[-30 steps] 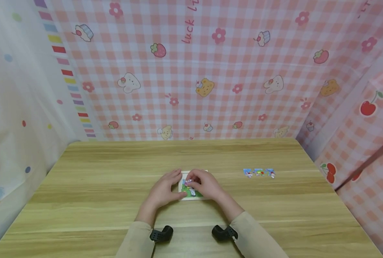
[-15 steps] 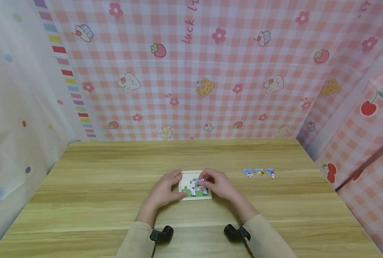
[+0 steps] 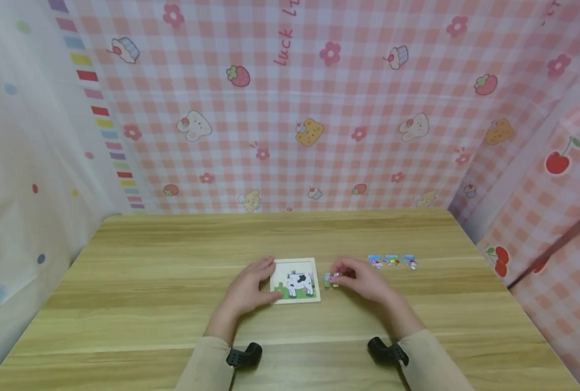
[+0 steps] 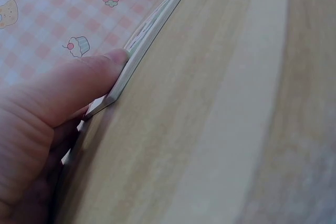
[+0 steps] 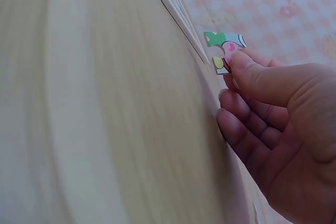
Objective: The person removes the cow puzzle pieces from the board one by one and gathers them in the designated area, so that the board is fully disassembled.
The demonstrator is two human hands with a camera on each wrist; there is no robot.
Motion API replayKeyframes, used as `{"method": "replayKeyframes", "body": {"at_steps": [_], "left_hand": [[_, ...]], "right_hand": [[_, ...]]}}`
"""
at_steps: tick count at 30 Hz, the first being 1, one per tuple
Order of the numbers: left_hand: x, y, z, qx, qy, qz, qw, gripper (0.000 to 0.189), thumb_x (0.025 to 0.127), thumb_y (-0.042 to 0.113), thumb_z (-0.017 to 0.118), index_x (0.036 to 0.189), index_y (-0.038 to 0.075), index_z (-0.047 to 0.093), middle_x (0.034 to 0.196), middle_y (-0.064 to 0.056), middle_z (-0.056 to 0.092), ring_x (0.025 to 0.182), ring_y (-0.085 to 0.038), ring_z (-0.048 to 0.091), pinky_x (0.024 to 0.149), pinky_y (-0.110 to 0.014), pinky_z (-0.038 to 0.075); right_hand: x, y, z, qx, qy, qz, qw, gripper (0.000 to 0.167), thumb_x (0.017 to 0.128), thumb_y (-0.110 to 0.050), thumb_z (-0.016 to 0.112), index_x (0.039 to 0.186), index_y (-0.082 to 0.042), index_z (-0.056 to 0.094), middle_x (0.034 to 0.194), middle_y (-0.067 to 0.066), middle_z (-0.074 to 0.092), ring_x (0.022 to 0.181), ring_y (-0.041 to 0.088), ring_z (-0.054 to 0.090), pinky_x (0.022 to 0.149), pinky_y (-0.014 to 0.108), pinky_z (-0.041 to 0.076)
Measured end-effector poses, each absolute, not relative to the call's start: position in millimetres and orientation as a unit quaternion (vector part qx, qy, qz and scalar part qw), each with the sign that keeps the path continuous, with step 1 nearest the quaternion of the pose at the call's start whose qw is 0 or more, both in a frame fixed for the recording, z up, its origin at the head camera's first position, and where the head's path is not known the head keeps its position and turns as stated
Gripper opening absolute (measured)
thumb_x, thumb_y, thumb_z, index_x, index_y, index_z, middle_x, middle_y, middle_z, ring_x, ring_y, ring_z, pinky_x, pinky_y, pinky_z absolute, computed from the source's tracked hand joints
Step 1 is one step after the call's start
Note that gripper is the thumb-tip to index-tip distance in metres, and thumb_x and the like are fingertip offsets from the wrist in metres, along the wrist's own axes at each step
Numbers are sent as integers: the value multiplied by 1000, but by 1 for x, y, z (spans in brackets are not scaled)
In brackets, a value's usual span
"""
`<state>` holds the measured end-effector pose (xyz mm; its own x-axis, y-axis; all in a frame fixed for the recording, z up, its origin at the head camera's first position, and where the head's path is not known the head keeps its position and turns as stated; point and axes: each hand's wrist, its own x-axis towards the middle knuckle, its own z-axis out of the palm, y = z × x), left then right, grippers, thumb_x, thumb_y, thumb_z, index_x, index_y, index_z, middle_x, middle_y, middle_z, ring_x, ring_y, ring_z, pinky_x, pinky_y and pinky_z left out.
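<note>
A small square puzzle board (image 3: 297, 264) with a pale frame lies on the wooden table, showing a black-and-white cow over green grass. My left hand (image 3: 250, 286) rests along its left side, fingers extended at the far left corner and the thumb on the near left part. In the left wrist view that thumb (image 4: 107, 64) lies over the frame's edge. Right of the board, my right hand (image 3: 360, 278) pinches a jigsaw piece (image 5: 224, 40) between thumb and forefinger. The piece carries green, pink, yellow and light blue print; the other fingers are loosely curled below it.
Three more jigsaw pieces, a left one (image 3: 375, 262), a middle one (image 3: 392, 261) and a right one (image 3: 410, 262), lie in a row beyond the right hand. A pink checked curtain (image 3: 290, 163) hangs behind the wooden table (image 3: 172, 239).
My right hand has moved right with the jigsaw piece, from over the board to beside it, uncovering the cow picture. The left hand has stayed in place.
</note>
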<state>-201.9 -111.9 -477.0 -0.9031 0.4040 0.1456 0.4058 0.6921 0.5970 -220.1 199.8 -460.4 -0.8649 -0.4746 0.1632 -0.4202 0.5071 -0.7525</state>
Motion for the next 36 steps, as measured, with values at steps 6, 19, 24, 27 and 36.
{"method": "replayKeyframes", "body": {"at_steps": [6, 19, 24, 27, 36], "left_hand": [[-202, -112, -477, -216, -920, -326, -5, 76, 83, 38, 79, 142, 0, 50, 156, -10, 39, 147, -31, 32, 121, -49, 23], [-201, -112, -477, -224, -918, -328, 7, 74, 83, 37, 79, 140, -2, 52, 155, -13, 41, 145, -33, 34, 121, -50, 24], [-201, -111, -475, -220, -919, -328, 3, 75, 83, 37, 79, 141, -1, 52, 155, -12, 41, 146, -32, 33, 121, -49, 23], [-201, -111, -475, -218, -919, -328, 3, 75, 83, 37, 79, 141, -1, 52, 155, -12, 40, 146, -31, 33, 122, -49, 23], [-201, -111, -475, -222, -920, -325, 6, 75, 83, 37, 79, 141, -2, 52, 155, -12, 41, 146, -31, 34, 121, -49, 23]], "right_hand": [[-216, 228, -462, -249, 871, -423, 10, 6, 89, -11, 73, 92, -10, 69, 81, -3, 62, 74, 5, 53, 66, 22, 46], [-209, 277, -461, -216, 880, -423, -30, 8, 87, -5, 73, 94, -3, 69, 80, -1, 63, 74, 0, 53, 66, 19, 47], [-209, 287, -461, -203, 890, -407, -36, 8, 88, -3, 72, 96, -3, 70, 85, 3, 69, 77, -3, 55, 69, 18, 49], [-210, 290, -461, -189, 897, -397, -37, 9, 88, -5, 72, 97, -5, 71, 89, 3, 70, 78, -2, 56, 71, 19, 49], [-211, 294, -464, -173, 916, -358, -61, 10, 88, -6, 73, 97, -10, 73, 89, 0, 70, 77, 1, 55, 69, 22, 49]]}}
